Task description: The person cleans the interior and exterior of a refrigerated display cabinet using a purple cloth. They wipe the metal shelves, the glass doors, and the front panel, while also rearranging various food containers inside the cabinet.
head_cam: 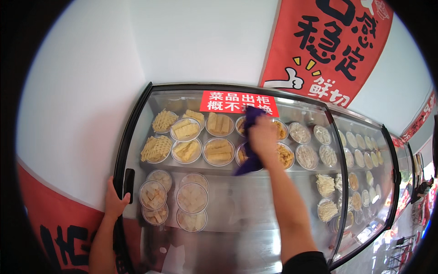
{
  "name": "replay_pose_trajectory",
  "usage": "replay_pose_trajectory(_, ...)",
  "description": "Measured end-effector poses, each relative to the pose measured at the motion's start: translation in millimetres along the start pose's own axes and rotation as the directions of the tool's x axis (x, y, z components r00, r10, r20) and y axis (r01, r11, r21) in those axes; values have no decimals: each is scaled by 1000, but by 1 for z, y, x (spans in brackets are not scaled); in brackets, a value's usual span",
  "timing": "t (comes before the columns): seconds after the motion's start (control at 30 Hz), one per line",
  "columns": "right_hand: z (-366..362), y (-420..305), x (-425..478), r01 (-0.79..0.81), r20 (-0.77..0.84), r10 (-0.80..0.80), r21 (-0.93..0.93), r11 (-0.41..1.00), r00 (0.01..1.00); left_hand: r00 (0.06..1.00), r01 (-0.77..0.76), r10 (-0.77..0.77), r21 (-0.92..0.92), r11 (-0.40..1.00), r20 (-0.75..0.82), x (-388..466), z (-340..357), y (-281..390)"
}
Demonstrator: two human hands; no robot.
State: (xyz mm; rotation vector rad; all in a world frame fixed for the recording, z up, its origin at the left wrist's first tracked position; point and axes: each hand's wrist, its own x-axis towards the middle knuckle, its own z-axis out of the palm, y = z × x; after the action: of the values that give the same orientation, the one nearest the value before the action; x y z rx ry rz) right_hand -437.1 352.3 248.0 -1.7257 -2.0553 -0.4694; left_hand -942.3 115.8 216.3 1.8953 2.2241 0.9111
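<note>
A glass-fronted display case (239, 202) with a black frame stands before me. My right hand (262, 135) is closed on a dark purple cloth (253, 161), held against the upper glass at the lower right of a red sign (219, 102) with white writing. Part of the cloth hangs below the hand and hides some bowls. My left hand (116, 201) grips the left edge of the frame, its thumb by the black recessed handle (129, 186). Behind the glass, bowls hold fried bean-curd rolls (219, 150), lattice-shaped pieces (156, 149) and pale chunks (192, 198).
More glass panels (369, 154) continue to the right, with bowls and enoki mushrooms (326, 185) inside. A red banner (325, 51) hangs on the white wall above. Another red banner (68, 226) is at lower left. Chairs (400, 253) stand far right.
</note>
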Motion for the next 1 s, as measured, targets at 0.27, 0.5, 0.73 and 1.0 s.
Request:
replay_pose_trajectory(0.27, -95, 331, -342, -705, -164, 695, -315, 636, 700, 999, 39, -33, -156, 987, 41, 5, 9, 15)
replay_pose_trajectory(0.5, -89, 143, -274, -649, -106, 641, -61, 759, 760, 998, 46, -37, -169, 984, 52, 9, 0, 29)
replay_pose_trajectory(0.73, -48, -194, -77, 162, -37, -158, 120, 980, 987, 998, 47, -42, -172, 984, 37, 5, -10, 35)
replay_pose_trajectory(1.0, -46, -375, -116, 155, -52, -147, 436, 887, 988, 998, -63, 63, -254, 965, -10, 8, -2, 19)
